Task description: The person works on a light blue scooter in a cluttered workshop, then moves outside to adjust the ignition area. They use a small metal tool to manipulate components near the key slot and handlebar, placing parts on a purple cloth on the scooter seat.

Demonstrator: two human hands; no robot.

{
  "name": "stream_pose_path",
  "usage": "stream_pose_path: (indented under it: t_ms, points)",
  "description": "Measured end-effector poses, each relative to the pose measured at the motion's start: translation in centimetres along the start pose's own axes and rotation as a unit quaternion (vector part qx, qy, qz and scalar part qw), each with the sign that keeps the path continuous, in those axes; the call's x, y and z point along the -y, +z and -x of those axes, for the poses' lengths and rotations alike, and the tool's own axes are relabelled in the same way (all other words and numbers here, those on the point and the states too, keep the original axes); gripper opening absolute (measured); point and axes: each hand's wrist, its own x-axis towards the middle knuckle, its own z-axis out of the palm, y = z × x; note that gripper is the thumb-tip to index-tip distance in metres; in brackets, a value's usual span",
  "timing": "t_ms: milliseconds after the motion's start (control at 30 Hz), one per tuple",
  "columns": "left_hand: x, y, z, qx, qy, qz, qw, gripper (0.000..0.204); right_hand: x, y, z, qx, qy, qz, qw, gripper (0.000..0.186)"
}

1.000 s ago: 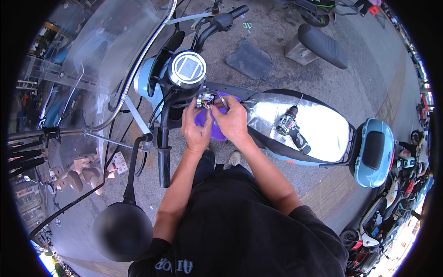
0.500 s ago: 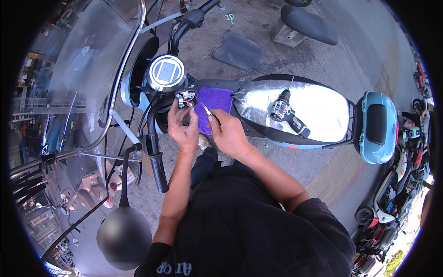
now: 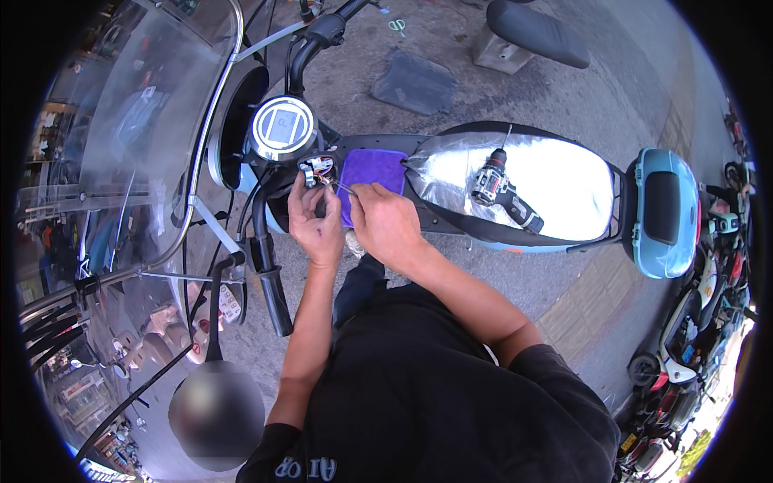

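Just behind the scooter's round display (image 3: 283, 129), my left hand (image 3: 315, 227) is closed on a small open switch housing (image 3: 317, 170) with white parts and thin coloured wires in it. My thumb and fingers grip it from its near side. Close on the right, my right hand (image 3: 388, 223) pinches a slim tool (image 3: 343, 187) with a thin metal shaft, mostly covered by my fingers. Its tip points at the wires on the housing's near edge; whether it touches them I cannot tell. Beneath the right hand lies a purple cloth (image 3: 374, 171) on the scooter.
A cordless drill (image 3: 503, 191) with a long bit rests on the silver-covered seat (image 3: 572, 189). Left of me are the black handlebar grip (image 3: 275, 302), a mirror (image 3: 216, 414) and a clear windshield (image 3: 145, 121). A blue rear box (image 3: 667, 213) stands right; a loose seat (image 3: 538, 34) lies beyond.
My right hand has moved left and turned over, bringing the tool's tip to the housing. My left hand still grips the housing. The view has shifted slightly.
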Motion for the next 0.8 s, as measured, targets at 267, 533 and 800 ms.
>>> stream_pose_path:
  t_ms: [267,533,800]
  points:
    - [-0.12,0.35,-0.1,-0.012,0.002,-0.001,1.0,0.061,0.04,0.73,-0.11,0.001,0.016,0.019,1.0,0.016]
    - [-0.41,0.48,-0.16,-0.01,0.007,-0.006,1.0,0.059,-0.09,0.93,-0.31,-0.01,0.008,0.012,1.0,0.015]
    - [-0.42,0.49,-0.17,-0.007,0.005,-0.005,1.0,0.059,-0.19,1.16,-0.33,-0.002,0.01,0.016,1.0,0.016]
